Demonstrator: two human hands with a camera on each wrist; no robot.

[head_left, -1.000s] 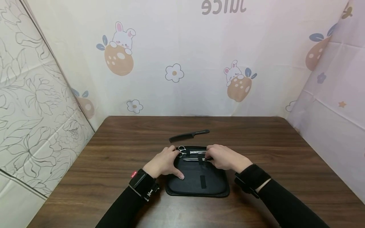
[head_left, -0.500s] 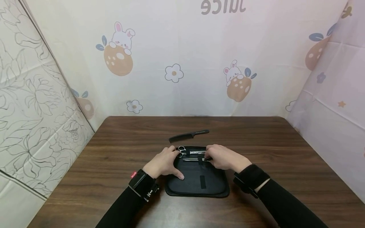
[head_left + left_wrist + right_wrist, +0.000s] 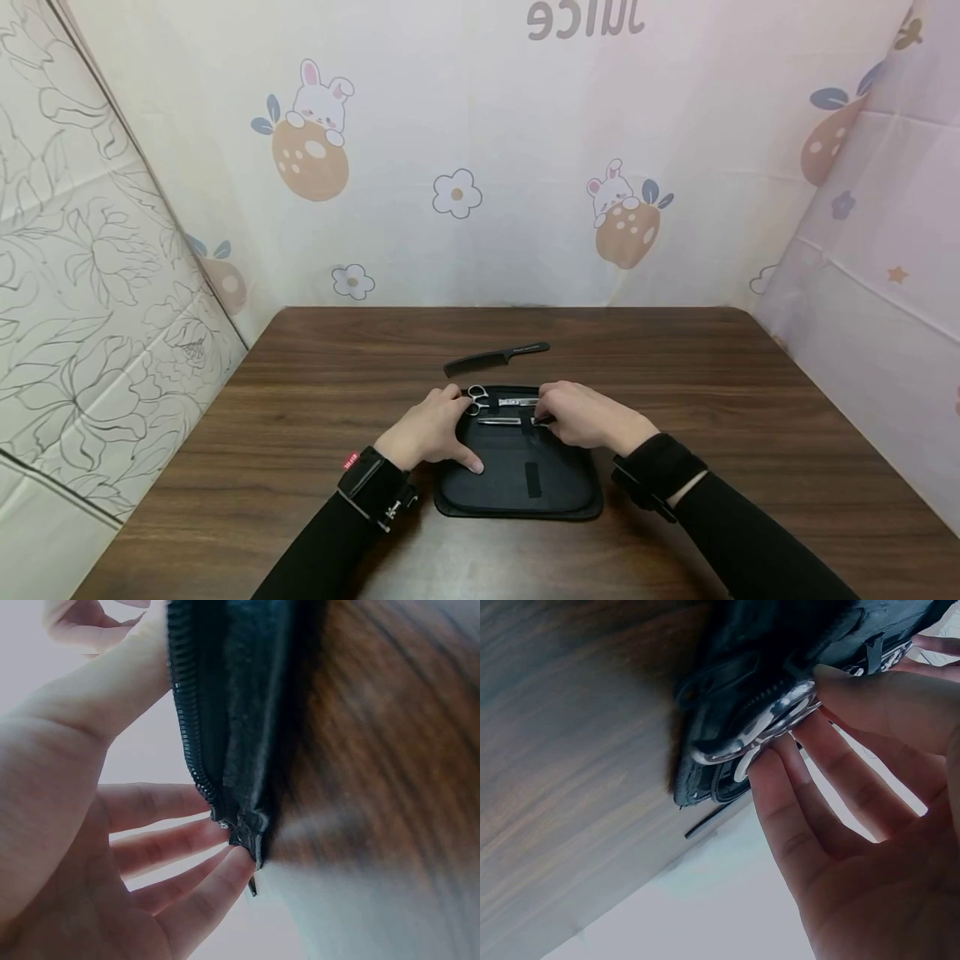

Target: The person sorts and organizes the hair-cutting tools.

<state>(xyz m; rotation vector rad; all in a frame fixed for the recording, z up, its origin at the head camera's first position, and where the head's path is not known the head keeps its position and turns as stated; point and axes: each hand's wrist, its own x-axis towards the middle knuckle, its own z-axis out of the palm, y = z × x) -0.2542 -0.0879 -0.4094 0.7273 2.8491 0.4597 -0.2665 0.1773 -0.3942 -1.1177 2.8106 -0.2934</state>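
Observation:
A black zippered case point(image 3: 495, 483) lies on the table with its tool side up. My left hand point(image 3: 431, 429) rests along its left side, thumb spread over the inside and fingertips at the far left corner, close to the finger rings of silver scissors point(image 3: 517, 402) held under a strap. In the left wrist view, its fairly straight fingers point(image 3: 202, 900) touch the zipper edge. My right hand point(image 3: 585, 414) pinches the right end of a second pair of silver scissors point(image 3: 497, 421), whose slim blades pass under an elastic loop. Its shiny metal handle point(image 3: 772, 724) shows between thumb and fingers in the right wrist view.
A black comb point(image 3: 495, 358) lies on the brown wooden table point(image 3: 337, 358) just beyond the case. Another elastic strap point(image 3: 533, 480) sits low in the case. Printed curtain sheets point(image 3: 525, 233) stand along the back and sides.
Almost nothing differs. The scissors in the right hand appear slightly further left; both hands keep their places on the case.

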